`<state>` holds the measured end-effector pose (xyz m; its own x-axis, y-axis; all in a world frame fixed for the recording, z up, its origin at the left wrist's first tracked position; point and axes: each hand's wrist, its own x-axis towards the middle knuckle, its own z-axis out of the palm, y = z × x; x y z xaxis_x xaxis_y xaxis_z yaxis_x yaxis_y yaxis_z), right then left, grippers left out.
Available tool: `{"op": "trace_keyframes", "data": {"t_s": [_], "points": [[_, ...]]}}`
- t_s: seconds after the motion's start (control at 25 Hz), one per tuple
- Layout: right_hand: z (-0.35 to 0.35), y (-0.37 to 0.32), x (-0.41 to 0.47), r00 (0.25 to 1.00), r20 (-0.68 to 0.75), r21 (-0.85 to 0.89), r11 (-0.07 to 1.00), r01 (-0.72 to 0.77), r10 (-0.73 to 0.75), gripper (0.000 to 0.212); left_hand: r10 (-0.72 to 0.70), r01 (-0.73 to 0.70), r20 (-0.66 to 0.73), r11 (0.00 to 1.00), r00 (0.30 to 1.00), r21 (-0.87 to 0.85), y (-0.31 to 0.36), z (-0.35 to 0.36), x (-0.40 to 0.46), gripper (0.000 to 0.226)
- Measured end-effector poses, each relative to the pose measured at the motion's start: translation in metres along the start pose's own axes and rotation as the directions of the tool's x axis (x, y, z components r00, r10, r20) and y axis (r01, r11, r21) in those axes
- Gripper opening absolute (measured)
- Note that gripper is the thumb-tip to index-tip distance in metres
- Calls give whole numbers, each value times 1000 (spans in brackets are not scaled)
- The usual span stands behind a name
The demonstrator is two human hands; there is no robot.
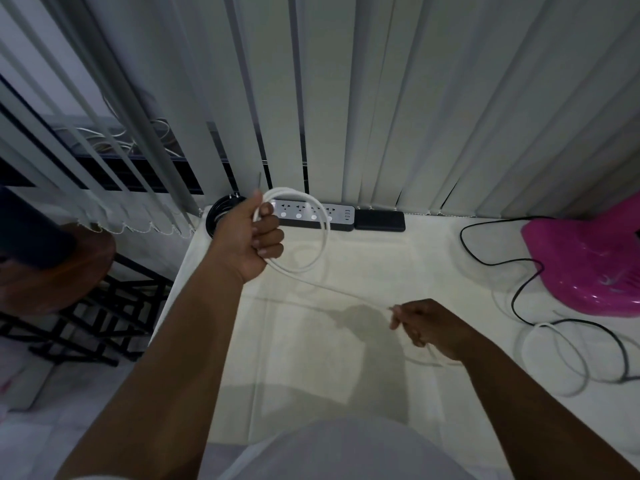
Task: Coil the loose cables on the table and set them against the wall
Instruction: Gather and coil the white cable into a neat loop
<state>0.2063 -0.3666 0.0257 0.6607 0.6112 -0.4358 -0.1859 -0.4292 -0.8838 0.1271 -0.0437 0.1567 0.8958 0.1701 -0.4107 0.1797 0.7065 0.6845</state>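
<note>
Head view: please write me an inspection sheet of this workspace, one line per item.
Surface: white table, bare in the middle.
Job's things: white cable, partly coiled, its loose end trailing right; black coil already at the wall.
Clutter: pink plastic object at the right; power strip and black box along the wall.
Hands: left hand grips the white loops; right hand pinches the trailing strand.
Cables: black cable and white loops lie loose at the right.
Surroundings: vertical blinds behind; wooden stool at the left.
</note>
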Motion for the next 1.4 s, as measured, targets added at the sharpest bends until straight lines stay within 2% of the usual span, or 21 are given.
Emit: {"op": "trace_keyframes", "data": {"t_s": [0.12,0.16,0.2,0.24,0.32,0.4,0.48,0.56,0.68,0.8,0.92,1.08,1.16,1.28,1.4], "points": [[-25,21,-4,970,-234,-232,965,-121,65,36,-11,11,-40,1000,999,-9,-4,-1,0,43],[-27,21,-2,945,-316,-272,947,-172,81,34,-24,24,-38,1000,999,0,-10,3,1,44],[-27,17,1,911,-399,-236,947,-217,109,33,-37,37,-37,999,999,13,-16,8,2,44],[-25,10,6,872,-464,-112,966,-233,157,31,-46,48,-44,998,998,33,-22,13,4,44],[-21,-14,16,827,-498,235,959,-159,259,26,-43,50,-83,994,996,95,-33,22,7,42],[-15,-51,18,851,-447,492,870,-24,276,21,-14,39,-142,984,990,175,-41,28,8,40],[-8,-87,14,902,-385,633,768,103,196,19,18,32,-189,966,982,255,-48,34,9,38],[4,-114,8,941,-330,662,730,170,80,22,29,37,-199,947,980,320,-54,40,8,37],[32,-135,1,960,-269,550,807,214,-72,26,37,37,-188,926,981,376,-61,50,6,36],[58,-138,-5,943,-292,318,913,255,-161,22,91,-3,-206,920,974,391,-66,56,6,42],[78,-134,-12,936,-291,158,955,249,-196,3,140,-36,-206,896,968,444,-68,58,6,44],[86,-122,-8,952,-265,-60,988,142,-153,42,105,-12,-217,920,971,392,-68,58,3,39],[85,-110,-4,967,-194,-179,975,128,-163,52,65,-6,-184,953,981,303,-67,58,3,38],[78,-74,-4,946,-102,-410,880,242,-307,60,65,-58,-72,993,995,99,-52,52,3,37],[55,-20,-9,908,-136,-540,798,267,-396,62,92,-92,0,996,996,-7,-23,38,3,40]]}}
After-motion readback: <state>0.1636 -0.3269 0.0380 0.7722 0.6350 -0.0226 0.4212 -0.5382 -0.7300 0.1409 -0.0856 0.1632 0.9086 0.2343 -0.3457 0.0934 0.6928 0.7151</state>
